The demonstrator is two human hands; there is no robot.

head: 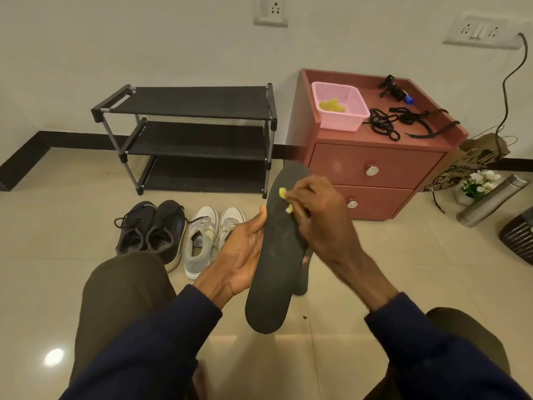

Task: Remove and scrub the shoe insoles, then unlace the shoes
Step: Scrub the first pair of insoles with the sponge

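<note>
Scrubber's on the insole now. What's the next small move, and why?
Probably stroke the yellow scrubber down the insole's length: the right hand pinches it against the upper end only, while the left hand holds the insole steady.

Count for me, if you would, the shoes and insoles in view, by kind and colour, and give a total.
Dark shoes: 2
Light grey shoes: 2
Dark insoles: 2
Total: 6
</note>
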